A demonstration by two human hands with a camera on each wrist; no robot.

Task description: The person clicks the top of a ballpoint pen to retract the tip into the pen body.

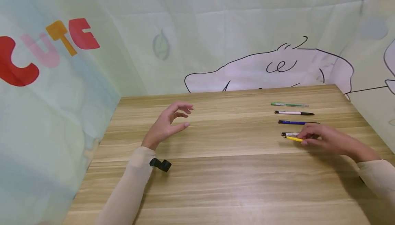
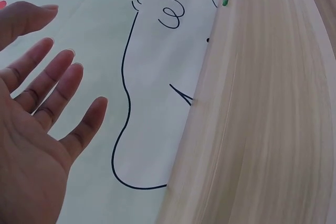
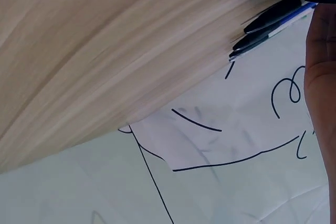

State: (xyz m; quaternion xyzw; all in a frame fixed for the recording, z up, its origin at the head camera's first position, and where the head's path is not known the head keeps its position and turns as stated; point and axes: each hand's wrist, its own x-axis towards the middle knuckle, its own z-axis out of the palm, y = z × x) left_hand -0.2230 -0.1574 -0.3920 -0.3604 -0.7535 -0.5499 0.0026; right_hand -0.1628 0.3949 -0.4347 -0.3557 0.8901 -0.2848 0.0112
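My right hand (image 1: pixel 333 141) pinches a yellow pen (image 1: pixel 293 139) low over the right side of the table. Just behind it lies a white pen with a black end (image 1: pixel 289 134), its other end hidden by the fingers. Farther back, a blue pen (image 1: pixel 292 122), a white-and-black pen (image 1: pixel 293 113) and a green pen (image 1: pixel 288 104) lie in a row, roughly parallel. In the right wrist view, dark pen ends (image 3: pixel 273 15) show beside the hand. My left hand (image 1: pixel 166 123) hovers over the table's left half, fingers loosely bent and holding nothing; its palm (image 2: pixel 31 161) shows in the left wrist view.
The wood-grain table (image 1: pixel 222 184) ends at the back against a printed cloth (image 1: pixel 200 39) with a cartoon outline. More cloth with coloured letters hangs on the left. A black wrist mount (image 1: pixel 161 165) juts from the left sleeve.
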